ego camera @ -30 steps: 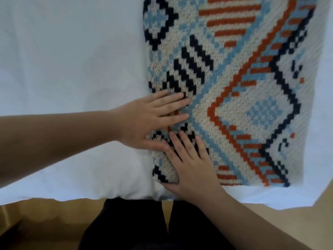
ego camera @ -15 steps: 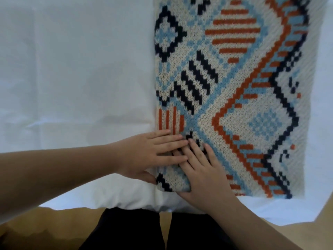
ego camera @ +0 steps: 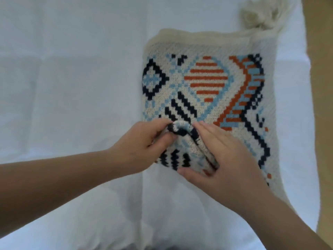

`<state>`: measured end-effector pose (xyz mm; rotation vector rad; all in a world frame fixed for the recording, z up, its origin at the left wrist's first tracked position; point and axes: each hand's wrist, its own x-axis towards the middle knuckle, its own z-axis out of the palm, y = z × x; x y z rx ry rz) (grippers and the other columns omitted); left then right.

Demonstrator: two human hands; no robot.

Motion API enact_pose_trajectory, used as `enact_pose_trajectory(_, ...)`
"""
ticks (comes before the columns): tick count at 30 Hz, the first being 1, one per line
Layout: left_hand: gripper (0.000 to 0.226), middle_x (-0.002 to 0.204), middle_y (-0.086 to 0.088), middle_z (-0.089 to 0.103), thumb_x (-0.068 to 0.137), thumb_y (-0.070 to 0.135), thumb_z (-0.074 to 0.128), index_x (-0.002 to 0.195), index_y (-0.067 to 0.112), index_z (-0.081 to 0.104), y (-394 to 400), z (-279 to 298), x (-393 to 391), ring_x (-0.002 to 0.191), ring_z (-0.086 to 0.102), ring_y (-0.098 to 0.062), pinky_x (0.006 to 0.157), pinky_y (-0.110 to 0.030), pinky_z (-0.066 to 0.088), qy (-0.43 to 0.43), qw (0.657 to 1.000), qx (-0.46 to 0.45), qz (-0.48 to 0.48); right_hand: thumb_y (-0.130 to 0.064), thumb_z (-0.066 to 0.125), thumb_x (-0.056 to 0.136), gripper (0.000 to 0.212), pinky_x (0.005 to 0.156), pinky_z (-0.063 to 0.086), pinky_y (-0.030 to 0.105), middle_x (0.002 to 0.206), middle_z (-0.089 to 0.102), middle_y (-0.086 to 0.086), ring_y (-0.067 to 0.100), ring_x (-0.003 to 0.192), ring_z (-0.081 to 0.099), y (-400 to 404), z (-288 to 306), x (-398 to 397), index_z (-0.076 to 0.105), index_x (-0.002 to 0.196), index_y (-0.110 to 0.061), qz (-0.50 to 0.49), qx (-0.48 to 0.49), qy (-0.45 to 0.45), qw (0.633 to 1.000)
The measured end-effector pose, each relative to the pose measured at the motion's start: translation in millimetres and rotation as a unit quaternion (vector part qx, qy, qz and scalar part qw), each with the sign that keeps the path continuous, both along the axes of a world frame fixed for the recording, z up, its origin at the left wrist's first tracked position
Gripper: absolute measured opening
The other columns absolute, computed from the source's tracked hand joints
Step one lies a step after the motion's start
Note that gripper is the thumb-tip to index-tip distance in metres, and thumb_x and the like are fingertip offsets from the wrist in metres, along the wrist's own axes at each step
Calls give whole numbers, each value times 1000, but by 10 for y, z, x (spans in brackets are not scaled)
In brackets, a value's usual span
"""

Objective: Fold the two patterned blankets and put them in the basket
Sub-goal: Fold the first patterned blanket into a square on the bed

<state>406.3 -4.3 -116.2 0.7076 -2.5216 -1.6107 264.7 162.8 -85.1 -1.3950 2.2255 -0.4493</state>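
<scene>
A folded patterned blanket is lying on a white sheet that is covering the work surface, sitting right of centre and reaching from the far half of the view down to the near right. Its knit is showing cream ground with navy diamonds and bars, orange stripes and pale blue checks. A plain cream border is running along its far edge, and a bunch of cream tassels is spilling from its far right corner.

The left hand is coming in from the near left, with its fingers and thumb curling round the blanket's near left corner and gripping a rolled bulge of the knit, which is standing raised off the layer beneath. The right hand is coming in from the near right, lying on the blanket just right of that bulge; its fingers are resting fairly straight and together on the fabric, pointing far and left, while its thumb is tucking under the lifted near edge. The 2 hands are sitting just beside each other, with the raised fold between them.

A strip of tan surface is showing along the right edge, beyond the sheet. The sheet itself is showing faint crease lines across its left side. Only 1 blanket is showing here.
</scene>
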Motion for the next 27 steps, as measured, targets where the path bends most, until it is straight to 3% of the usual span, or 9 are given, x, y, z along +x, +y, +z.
enact_pose_trajectory(2,22,69,5,63,102,30,54,82,23,59,-65,57,-143,65,60,-14,60,-31,50,-2,998,36,58,-63,69,76,86,102,47,47,135,61,-4,23,125,57,-26,55,-155,45,147,-21,-6,-3,80,997)
enact_pose_trajectory(4,23,72,3,67,100,30,55,79,21,60,-162,97,-255,68,64,-15,67,-28,53,-10,991,69,113,-59,75,72,87,90,53,39,114,69,-7,21,102,65,-66,124,-333,45,147,-25,-36,47,101,993)
enact_pose_trajectory(6,19,83,0,75,100,29,55,88,20,67,-277,117,-362,81,72,-18,78,-40,58,-19,981,105,161,-63,71,75,83,82,51,26,106,59,-21,9,92,59,-92,219,-528,36,148,-43,-92,134,41,986)
enact_pose_trajectory(9,18,84,-1,76,100,29,55,92,21,69,-414,142,-536,82,74,-20,80,-46,59,-33,970,116,211,-60,76,73,52,69,51,21,87,60,-33,-3,77,58,-48,236,-843,54,119,-53,-162,157,-19,974)
enact_pose_trajectory(12,24,84,-10,75,100,34,57,89,17,70,-560,135,-735,83,73,-31,84,-54,58,-39,953,129,270,-53,78,73,26,69,53,32,72,64,-25,8,70,63,-220,206,-1169,66,92,-41,-183,113,46,976)
enact_pose_trajectory(18,32,85,-9,76,100,40,56,91,13,69,-1106,116,-1113,83,73,-29,81,-49,59,-35,911,81,404,-52,64,86,33,95,25,41,102,70,0,29,101,59,-1105,54,-1794,67,111,-30,-98,-27,227,969)
enact_pose_trajectory(22,41,110,-14,67,102,43,49,122,9,60,-1476,53,-1233,102,65,-34,84,-44,54,-76,895,13,439,-52,48,97,59,117,1,51,158,27,11,34,147,16,-1469,-133,-1857,36,149,-25,-126,-13,271,954)
enact_pose_trajectory(25,64,160,-2,29,103,43,45,157,21,19,-1371,32,-1287,146,31,-24,118,-45,28,-146,924,-91,343,-67,24,96,72,117,-8,54,166,-3,7,30,151,-10,-1399,-333,-1676,14,157,-29,-83,41,221,971)
enact_pose_trajectory(27,68,167,3,11,102,48,42,158,27,11,-1108,-13,-1332,153,10,-20,124,-47,12,-143,942,-235,193,-76,8,89,82,118,-7,55,166,-12,3,28,151,-15,-1246,-540,-1571,1,157,-32,-48,104,185,976)
